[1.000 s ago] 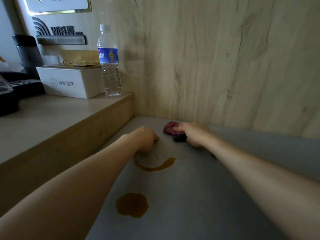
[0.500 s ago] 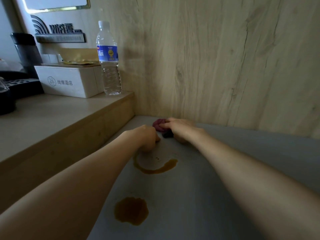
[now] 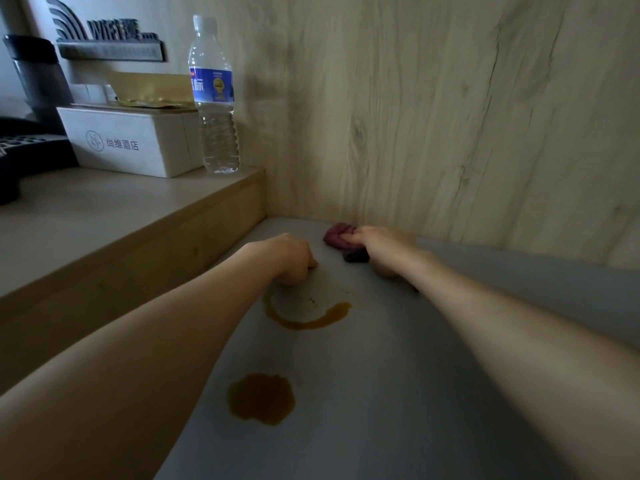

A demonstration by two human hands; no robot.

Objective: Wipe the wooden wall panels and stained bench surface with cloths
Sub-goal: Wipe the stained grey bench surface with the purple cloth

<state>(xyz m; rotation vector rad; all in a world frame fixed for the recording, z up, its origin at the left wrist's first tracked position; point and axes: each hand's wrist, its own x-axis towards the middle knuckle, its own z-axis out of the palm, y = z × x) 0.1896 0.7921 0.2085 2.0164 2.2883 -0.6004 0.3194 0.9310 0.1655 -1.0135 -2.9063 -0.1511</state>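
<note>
Left hand (image 3: 294, 259) curled knuckles-down on the grey bench (image 3: 398, 393) near its back-left corner — cannot tell if it holds anything. Just in front of it a brown ring stain (image 3: 304, 315), half smeared; nearer the front edge a full brown puddle (image 3: 261, 398), untouched. Right hand (image 3: 382, 249) grips a bunched maroon cloth (image 3: 337, 233) at the back edge, against the wood wall panel (image 3: 433, 116) — looks early, most wiping left.
</note>
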